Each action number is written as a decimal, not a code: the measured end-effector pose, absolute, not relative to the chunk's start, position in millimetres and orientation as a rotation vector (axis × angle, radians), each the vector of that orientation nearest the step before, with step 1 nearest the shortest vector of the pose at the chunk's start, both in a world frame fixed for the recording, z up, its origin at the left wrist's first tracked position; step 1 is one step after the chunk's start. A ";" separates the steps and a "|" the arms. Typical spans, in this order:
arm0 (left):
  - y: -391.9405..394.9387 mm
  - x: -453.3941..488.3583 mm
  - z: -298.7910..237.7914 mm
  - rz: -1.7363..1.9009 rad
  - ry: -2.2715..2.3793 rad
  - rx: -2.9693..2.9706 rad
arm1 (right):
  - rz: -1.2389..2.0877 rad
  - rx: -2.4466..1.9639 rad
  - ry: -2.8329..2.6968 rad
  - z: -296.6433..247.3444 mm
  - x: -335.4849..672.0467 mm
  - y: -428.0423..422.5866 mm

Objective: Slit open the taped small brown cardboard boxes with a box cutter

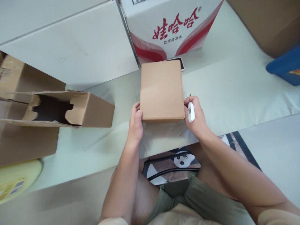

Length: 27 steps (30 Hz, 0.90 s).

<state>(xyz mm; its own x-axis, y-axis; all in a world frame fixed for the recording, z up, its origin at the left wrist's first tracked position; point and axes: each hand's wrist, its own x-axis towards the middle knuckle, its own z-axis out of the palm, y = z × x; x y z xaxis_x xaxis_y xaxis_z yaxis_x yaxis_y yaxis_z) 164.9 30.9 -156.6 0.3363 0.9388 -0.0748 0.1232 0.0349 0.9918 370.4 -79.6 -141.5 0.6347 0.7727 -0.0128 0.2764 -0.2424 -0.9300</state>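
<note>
A plain brown cardboard box [161, 90] sits in front of me on the pale cloth-covered surface, its smooth top facing up. At its left side, near the front corner, my left hand [136, 122] grips it, thumb towards me and fingers partly hidden by the side. My right hand [196, 115] is closed around a small white utility knife [191, 112], with a bit of blade showing beyond the fingers. That hand is also against the box's right side. Behind the box, a phone-like object with a pale rim [182, 64] is mostly covered.
Behind stands a white carton with red lettering [150, 34], beside a large white box [77, 47]. An open, hollow cardboard box [98, 109] lies at left, near a yellow container [21, 178]. A blue container [284, 65] is at far right. The surface's front edge runs above my knees.
</note>
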 end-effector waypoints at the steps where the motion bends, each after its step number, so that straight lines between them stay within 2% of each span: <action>1: 30.6 164.9 -156.5 0.859 1.052 1.404 | 0.587 -1.804 -0.850 -141.6 370.4 -79.6; 27: 30.9 167.2 -157.6 0.861 1.053 1.384 | 0.572 -1.811 -0.871 -143.5 371.0 -79.8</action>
